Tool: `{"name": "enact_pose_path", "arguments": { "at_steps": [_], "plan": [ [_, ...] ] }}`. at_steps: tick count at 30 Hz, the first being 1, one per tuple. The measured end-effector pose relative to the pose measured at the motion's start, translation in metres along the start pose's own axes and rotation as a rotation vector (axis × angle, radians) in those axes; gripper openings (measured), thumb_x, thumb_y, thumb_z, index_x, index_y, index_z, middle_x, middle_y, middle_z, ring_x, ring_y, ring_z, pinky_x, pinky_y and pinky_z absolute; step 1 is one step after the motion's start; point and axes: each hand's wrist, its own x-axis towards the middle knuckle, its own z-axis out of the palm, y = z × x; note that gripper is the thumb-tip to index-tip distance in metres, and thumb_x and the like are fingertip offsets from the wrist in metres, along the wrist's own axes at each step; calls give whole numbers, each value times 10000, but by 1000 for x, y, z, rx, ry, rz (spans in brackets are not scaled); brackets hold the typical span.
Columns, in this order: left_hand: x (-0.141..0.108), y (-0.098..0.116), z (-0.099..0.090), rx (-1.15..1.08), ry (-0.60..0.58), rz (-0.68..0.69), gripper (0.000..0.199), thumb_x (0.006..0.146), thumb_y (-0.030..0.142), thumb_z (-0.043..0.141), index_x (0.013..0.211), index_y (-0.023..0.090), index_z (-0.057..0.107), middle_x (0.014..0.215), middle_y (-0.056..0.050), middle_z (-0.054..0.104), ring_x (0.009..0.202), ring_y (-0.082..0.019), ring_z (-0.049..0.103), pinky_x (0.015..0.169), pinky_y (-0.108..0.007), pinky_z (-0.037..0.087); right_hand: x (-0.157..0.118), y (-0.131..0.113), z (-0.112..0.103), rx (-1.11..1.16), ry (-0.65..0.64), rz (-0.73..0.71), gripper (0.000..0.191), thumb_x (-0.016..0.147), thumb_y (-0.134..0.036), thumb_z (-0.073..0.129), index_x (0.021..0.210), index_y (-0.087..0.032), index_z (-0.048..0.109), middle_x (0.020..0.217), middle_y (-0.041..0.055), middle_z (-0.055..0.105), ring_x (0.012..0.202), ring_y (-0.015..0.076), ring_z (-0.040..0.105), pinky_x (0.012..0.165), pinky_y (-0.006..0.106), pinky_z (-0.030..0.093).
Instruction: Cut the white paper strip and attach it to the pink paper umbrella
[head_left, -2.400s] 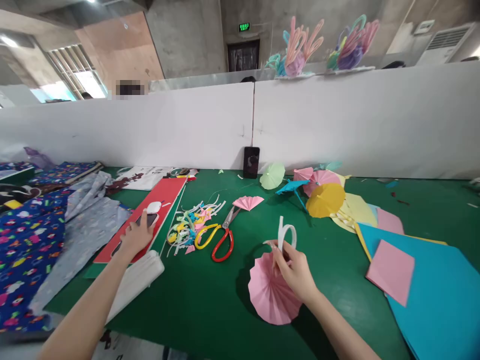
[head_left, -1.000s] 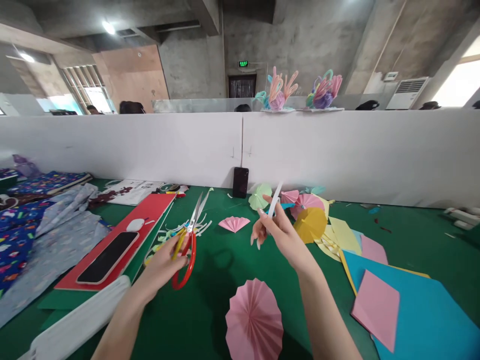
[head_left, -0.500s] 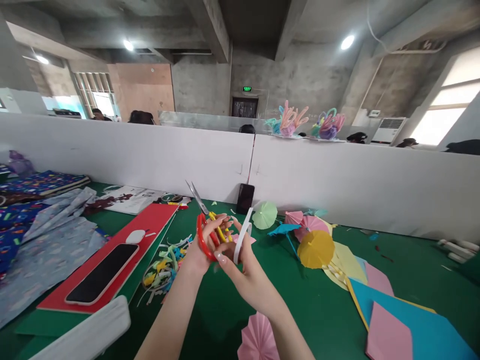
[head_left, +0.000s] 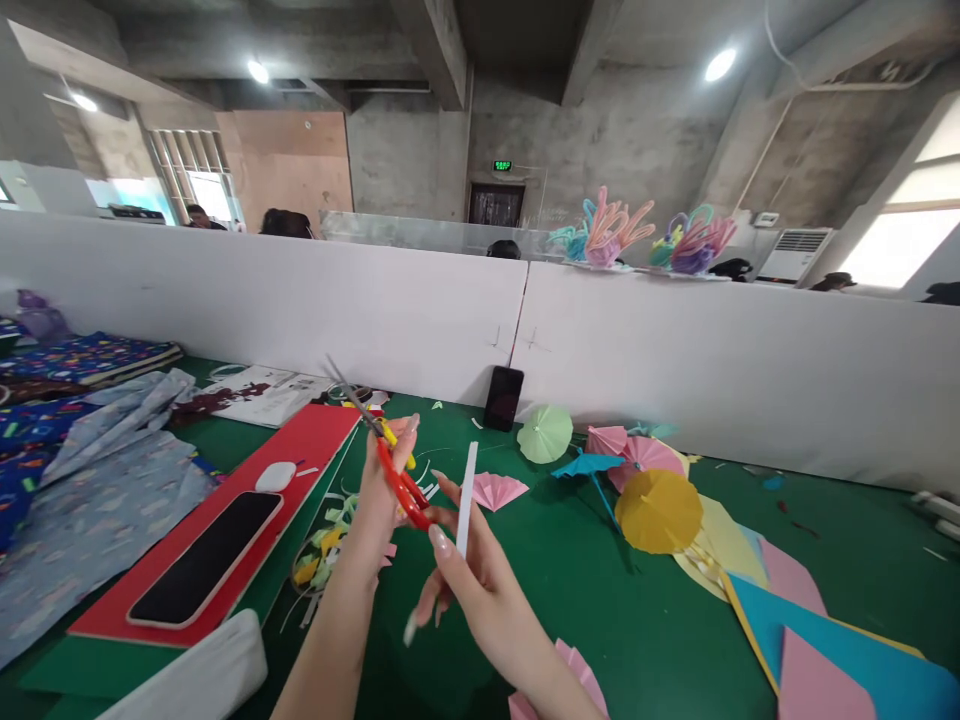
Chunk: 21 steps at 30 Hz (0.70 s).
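My left hand (head_left: 381, 485) is closed around the scissors (head_left: 397, 480), which have red and yellow handles. Their blades point up and to the left. My right hand (head_left: 484, 580) holds a narrow white paper strip (head_left: 466, 500) upright, and its thumb and finger meet the end of the red handle. Between and behind the hands lies a pink pleated paper fan (head_left: 499, 490). Another pink pleated paper piece (head_left: 574, 675) is partly hidden under my right forearm.
Small paper umbrellas, green (head_left: 545, 434), blue (head_left: 589, 464) and yellow (head_left: 660, 511), stand to the right, beside coloured paper sheets (head_left: 847, 620). Paper scraps (head_left: 322, 545) lie left of my hands. A phone (head_left: 206, 558) rests on a red board (head_left: 319, 440); another phone (head_left: 503, 397) leans on the white partition (head_left: 375, 305).
The scissors have turned and shifted left with my left hand. My right hand has dropped slightly, and the white strip, curled before, now stands straight.
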Motion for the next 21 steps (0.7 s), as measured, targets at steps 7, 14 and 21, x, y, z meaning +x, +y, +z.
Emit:
{"name": "enact_pose_path", "arguments": {
  "at_steps": [7, 14, 21],
  "plan": [
    [1, 25, -60, 483, -47, 202, 464, 717, 470, 664, 1104, 233, 567, 1111, -63, 616, 1092, -284, 554, 934, -383, 425, 11, -38, -44, -74, 72, -134, 305, 870, -401, 581, 1066, -177, 645, 757, 29, 657, 728, 159, 629, 708, 295, 500],
    [-5, 30, -45, 826, -160, 289, 518, 746, 501, 588, 1163, 200, 526, 1157, -108, 583, 1061, -293, 568, 849, -374, 479, 9, -45, -52, -88, -70, -50, 409, 953, -417, 424, 1298, -208, 492, 822, 39, 667, 637, 131, 604, 637, 283, 472],
    [-18, 37, -36, 820, -362, 245, 349, 797, 365, 573, 1125, 250, 540, 1083, -60, 617, 986, -262, 607, 723, -293, 509, -6, -54, -63, -370, -93, -78, 321, 966, -343, 424, 1202, -213, 599, 732, 23, 658, 709, 163, 605, 704, 300, 476]
  ]
}}
